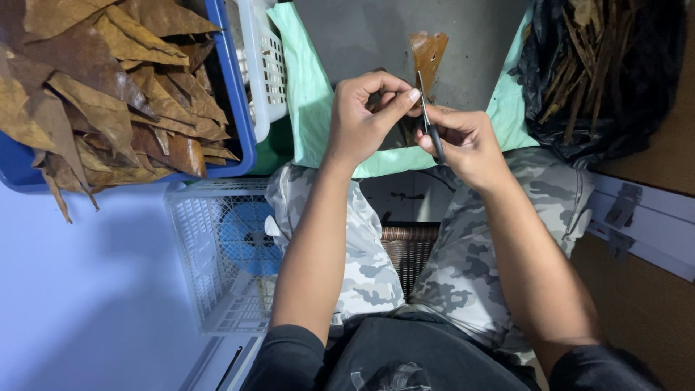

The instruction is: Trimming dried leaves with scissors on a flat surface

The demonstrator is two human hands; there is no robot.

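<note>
My right hand (467,141) grips small dark scissors (428,119), blades pointing up and away from me. Just left of the blades, my left hand (362,116) pinches something dark between thumb and fingers; what it is stays hidden by the fingers. Beyond the scissor tips a brown leaf piece (428,52) lies on a grey surface. Both hands hover over a pale green plastic sheet (308,94) spread across my knees, which are in camouflage trousers.
A blue crate (239,108) heaped with dry brown leaves (108,80) sits at the upper left. White plastic baskets (210,253) stand beside my left leg. A black bag (608,72) of leaf stems is at the upper right, by a brown board.
</note>
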